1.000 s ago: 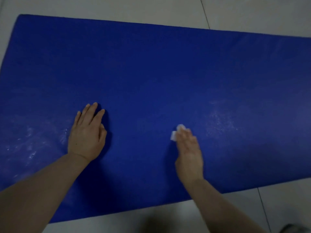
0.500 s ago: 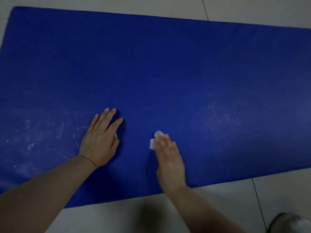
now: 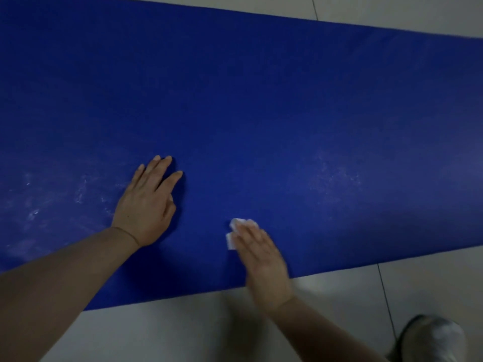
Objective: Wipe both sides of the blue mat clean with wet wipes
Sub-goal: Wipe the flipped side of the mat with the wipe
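The blue mat point(image 3: 261, 100) lies flat on the floor and fills most of the view. My left hand point(image 3: 147, 202) rests flat on it, fingers straight and spread a little. My right hand point(image 3: 258, 259) presses a small folded white wet wipe point(image 3: 235, 232) onto the mat near its front edge, with the fingers laid straight over it. Most of the wipe is hidden under the fingers. Whitish smears show on the mat left of my left hand and to the right around the middle.
Pale floor tiles point(image 3: 183, 330) border the mat at the front and at the back right. A grey shoe point(image 3: 433, 338) shows at the bottom right corner.
My right hand has slid the wipe leftward and toward the mat's front edge. The view has shifted, so both hands sit further right in the frame; the shoe has come into view.
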A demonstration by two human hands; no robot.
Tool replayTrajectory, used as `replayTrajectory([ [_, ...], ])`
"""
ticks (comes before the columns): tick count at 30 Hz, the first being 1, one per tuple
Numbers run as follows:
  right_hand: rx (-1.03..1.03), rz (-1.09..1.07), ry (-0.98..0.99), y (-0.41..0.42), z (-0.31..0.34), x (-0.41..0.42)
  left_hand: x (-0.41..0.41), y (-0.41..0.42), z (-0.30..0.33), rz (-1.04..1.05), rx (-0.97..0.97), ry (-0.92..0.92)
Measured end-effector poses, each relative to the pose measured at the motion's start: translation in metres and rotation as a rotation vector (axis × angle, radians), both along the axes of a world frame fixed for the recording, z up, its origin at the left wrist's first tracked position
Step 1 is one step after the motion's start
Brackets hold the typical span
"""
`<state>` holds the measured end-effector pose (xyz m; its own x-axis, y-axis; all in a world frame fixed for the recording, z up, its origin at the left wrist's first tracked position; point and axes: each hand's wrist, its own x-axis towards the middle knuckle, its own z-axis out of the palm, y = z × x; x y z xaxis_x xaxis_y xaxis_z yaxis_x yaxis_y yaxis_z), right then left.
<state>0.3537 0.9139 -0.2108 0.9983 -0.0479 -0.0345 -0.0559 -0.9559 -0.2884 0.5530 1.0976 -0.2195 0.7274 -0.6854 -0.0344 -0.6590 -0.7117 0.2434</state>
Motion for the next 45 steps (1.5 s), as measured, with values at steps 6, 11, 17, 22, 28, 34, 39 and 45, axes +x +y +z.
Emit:
replayTrajectory([
  [6,-0.038,-0.348,0.066,-0.059,0.002,-0.036,-0.001,-0.002,0.001,-0.005,0.012,-0.011],
  [11,-0.005,-0.211,0.053,-0.017,-0.006,-0.012,-0.006,-0.009,0.003,-0.047,0.012,-0.028],
  [17,-0.013,-0.479,0.094,-0.105,0.003,-0.053,-0.028,-0.023,0.004,-0.102,-0.023,-0.008],
  [22,0.037,-0.593,0.075,-0.078,0.003,-0.035,-0.034,-0.042,0.006,-0.149,-0.030,-0.004],
  [28,0.014,-0.302,0.056,-0.073,-0.001,-0.023,-0.040,-0.061,0.006,-0.187,-0.039,-0.005],
  [34,-0.052,-0.657,0.019,-0.117,0.002,-0.015,-0.043,-0.057,-0.004,-0.218,0.026,0.021],
  [39,-0.022,-0.272,-0.022,-0.068,-0.012,-0.006,-0.041,-0.053,-0.005,-0.227,0.025,0.040],
  [45,-0.077,-0.808,0.037,-0.164,0.005,-0.024,-0.040,-0.054,-0.004,-0.227,0.019,0.062],
])
